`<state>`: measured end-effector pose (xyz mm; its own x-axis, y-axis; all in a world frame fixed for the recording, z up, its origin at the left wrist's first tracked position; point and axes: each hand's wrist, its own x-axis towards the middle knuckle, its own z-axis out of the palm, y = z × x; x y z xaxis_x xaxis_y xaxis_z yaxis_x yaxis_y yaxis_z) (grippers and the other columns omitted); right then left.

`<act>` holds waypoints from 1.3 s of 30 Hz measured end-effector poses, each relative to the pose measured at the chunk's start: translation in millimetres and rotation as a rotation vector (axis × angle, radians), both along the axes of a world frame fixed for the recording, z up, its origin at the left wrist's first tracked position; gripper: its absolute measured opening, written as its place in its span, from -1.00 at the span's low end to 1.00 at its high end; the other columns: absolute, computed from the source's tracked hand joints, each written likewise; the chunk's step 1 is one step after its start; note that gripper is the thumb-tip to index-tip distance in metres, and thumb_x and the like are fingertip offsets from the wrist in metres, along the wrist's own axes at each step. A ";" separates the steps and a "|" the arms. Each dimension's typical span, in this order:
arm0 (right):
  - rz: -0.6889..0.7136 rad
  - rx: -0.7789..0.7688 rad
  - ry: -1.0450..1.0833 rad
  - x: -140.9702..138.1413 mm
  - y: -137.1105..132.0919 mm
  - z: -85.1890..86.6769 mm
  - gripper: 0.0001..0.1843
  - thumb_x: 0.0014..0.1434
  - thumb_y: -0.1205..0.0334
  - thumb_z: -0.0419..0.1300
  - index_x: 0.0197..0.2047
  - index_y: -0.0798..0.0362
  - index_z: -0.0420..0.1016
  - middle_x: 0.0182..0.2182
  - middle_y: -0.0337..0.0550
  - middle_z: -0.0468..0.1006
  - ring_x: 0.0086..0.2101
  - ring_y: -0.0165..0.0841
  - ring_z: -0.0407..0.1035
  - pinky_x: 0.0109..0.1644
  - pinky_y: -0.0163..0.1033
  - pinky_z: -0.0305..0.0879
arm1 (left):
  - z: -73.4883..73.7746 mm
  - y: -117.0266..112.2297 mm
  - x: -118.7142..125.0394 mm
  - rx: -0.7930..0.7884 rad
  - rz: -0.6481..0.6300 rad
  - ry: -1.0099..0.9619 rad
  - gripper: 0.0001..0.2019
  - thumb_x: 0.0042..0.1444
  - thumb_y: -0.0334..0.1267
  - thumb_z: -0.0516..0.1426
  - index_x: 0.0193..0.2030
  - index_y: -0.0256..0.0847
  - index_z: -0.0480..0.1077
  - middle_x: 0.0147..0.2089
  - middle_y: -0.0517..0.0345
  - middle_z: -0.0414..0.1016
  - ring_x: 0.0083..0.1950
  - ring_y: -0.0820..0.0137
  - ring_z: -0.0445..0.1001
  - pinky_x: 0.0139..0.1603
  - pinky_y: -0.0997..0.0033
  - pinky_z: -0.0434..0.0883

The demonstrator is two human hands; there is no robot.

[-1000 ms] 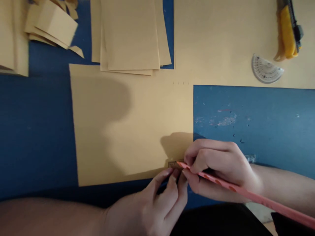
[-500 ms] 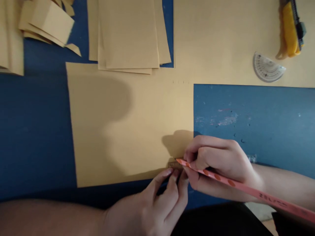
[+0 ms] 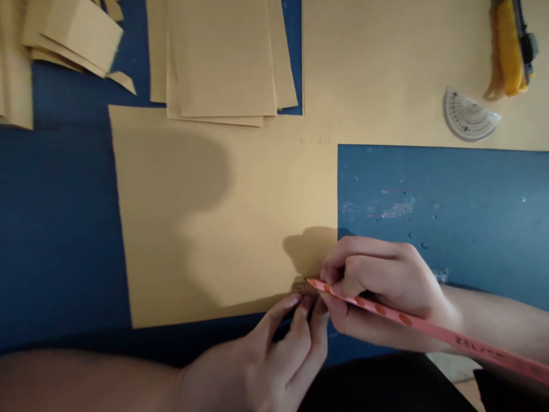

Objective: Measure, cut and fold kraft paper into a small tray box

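My right hand [image 3: 381,286] is closed around a pink pencil [image 3: 381,310] with orange dots. The pencil's tip touches the brown cardboard sheet [image 3: 171,229] at the upper edge of a small clear ruler [image 3: 299,287]. With fingertips bent together, my left hand [image 3: 274,349] holds that ruler down near the sheet's lower right corner. Most of the ruler is hidden under both hands. Faint short pencil marks run in a row by the sheet's upper right part.
Stacked cardboard pieces [image 3: 223,57] overlap the sheet's top edge. At upper left lie smaller cardboard offcuts [image 3: 81,34]. A clear protractor [image 3: 469,114] and a yellow utility knife [image 3: 511,51] rest on the cardboard at upper right. The blue tabletop [image 3: 472,194] shows scuffs.
Both hands, the pencil and the ruler hold nearly the same position. The view has shifted very slightly, so the sheet's left edge and the offcuts appear a little farther left.
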<state>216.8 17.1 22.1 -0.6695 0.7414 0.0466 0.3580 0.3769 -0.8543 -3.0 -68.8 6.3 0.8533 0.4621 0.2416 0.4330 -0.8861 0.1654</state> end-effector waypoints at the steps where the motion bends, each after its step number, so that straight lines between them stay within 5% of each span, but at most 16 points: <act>1: -0.001 0.003 -0.003 -0.1 0.6 0.3 -0.70 0.27 0.50 0.26 -0.41 0.03 0.31 -0.33 -0.27 0.56 -0.38 -0.58 0.44 -0.33 -0.48 0.39 | -0.1 -0.8 -0.2 0.001 0.000 -0.003 -0.58 0.26 -0.24 0.22 0.18 -0.49 0.53 0.18 -0.13 0.59 0.14 0.11 0.50 0.18 0.07 0.39; 39: -0.004 -0.021 -0.002 -1.2 -0.6 0.5 -0.72 0.25 0.50 0.26 -0.39 0.03 0.30 -0.32 -0.32 0.55 -0.38 -0.62 0.43 -0.30 -0.55 0.36 | 4.9 3.4 0.1 -0.047 0.000 0.016 -0.61 0.26 -0.30 0.22 0.17 -0.47 0.53 0.14 -0.04 0.63 0.12 0.16 0.53 0.15 0.12 0.42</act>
